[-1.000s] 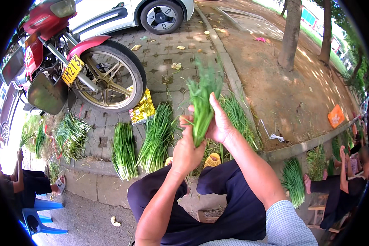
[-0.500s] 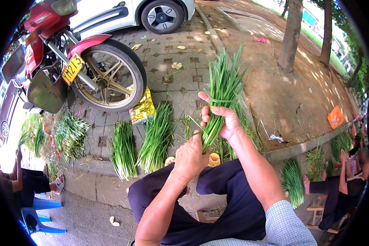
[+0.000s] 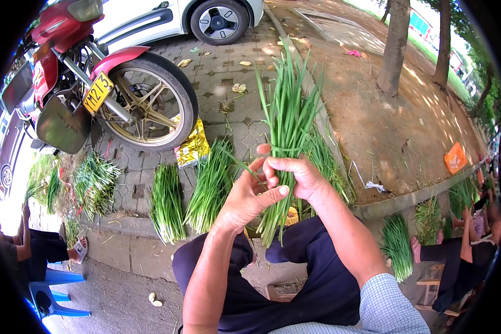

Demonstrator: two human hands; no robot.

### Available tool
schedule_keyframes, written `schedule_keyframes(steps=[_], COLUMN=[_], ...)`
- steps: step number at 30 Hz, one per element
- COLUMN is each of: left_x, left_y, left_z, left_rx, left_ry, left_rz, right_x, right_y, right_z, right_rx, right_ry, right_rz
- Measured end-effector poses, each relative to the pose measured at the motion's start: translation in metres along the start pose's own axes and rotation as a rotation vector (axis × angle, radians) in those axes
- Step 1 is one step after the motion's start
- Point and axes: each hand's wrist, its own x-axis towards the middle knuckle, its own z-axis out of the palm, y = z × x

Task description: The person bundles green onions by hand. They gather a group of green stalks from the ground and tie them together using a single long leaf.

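Note:
A bunch of green chives [image 3: 289, 128] is held upright in front of my knees, stems down, with a thin green strand around its middle. My right hand [image 3: 300, 177] closes round it just below that strand, thumb across the front. From the left, my left hand [image 3: 244, 196] presses its thumb on the lower stems while its bent fingers meet the right fingertips. A loose green end sticks out by the left fingers; their exact grip there is partly hidden. More chives [image 3: 320, 161] lie behind the held bunch, and two bunches [image 3: 167, 203] [image 3: 211, 192] rest left of it.
A red motorcycle [image 3: 145, 103] stands at the far left, a yellow packet [image 3: 193, 146] by its wheel. A white car [image 3: 167, 22] is behind. Beyond the curb at right are a tree trunk [image 3: 394, 50] and orange bag [image 3: 455, 158]. People sit at both sides, near a blue stool [image 3: 53, 292].
My left hand has moved up from the stem ends and loosened from a fist, its thumb now on the stems. The bunch has shifted slightly left and stands more upright.

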Motion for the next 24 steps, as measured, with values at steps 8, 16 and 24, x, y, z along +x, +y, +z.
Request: schedule_keyframes(steps=[8, 16, 24], left_x=[0.006, 0.003, 0.012], left_y=[-0.018, 0.013, -0.023], left_z=[-0.006, -0.011, -0.002], left_rx=[0.742, 0.983, 0.062], left_ry=[0.141, -0.039, 0.016], left_rz=[0.109, -0.277, -0.047], right_x=[0.002, 0.001, 0.002], right_y=[0.026, 0.027, 0.032], right_z=[0.009, 0.004, 0.012], right_rx=[-0.125, -0.032, -0.165], right_ry=[0.231, 0.212, 0.400], right_rz=[0.057, 0.304, 0.064])
